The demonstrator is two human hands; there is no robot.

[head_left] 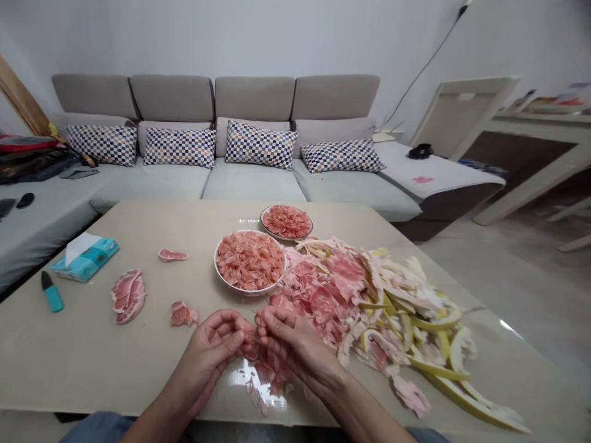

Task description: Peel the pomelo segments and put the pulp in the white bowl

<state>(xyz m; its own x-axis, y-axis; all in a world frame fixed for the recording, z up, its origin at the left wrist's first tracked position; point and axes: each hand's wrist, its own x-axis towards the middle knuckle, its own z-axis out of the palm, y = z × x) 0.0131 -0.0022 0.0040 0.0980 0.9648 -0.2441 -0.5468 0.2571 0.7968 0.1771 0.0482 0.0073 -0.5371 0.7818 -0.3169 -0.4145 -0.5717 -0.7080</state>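
Close together over the table's near side, my two hands meet at a small piece of pink pomelo flesh [249, 342]. My left hand [210, 352] pinches it between thumb and fingers. The fingers of my right hand [299, 347] are closed at its other side; what exactly they pinch is too small to tell. Just beyond stands a white bowl [252, 292] heaped with peeled pomelo pulp [250, 258]. Scraps of pink membrane [272, 372] lie beneath my hands. To the left rest a torn chunk of pomelo [181, 314] and a larger pomelo segment [128, 295].
A dark-rimmed plate [286, 238] of pulp stands behind the bowl. Membranes [330, 283] and yellow-green rinds [443, 372] spread across the right. Leftward lie a small segment [172, 255], a tissue pack [87, 261] and a teal-and-black knife [53, 298]. A sofa [252, 181] stands beyond the table.
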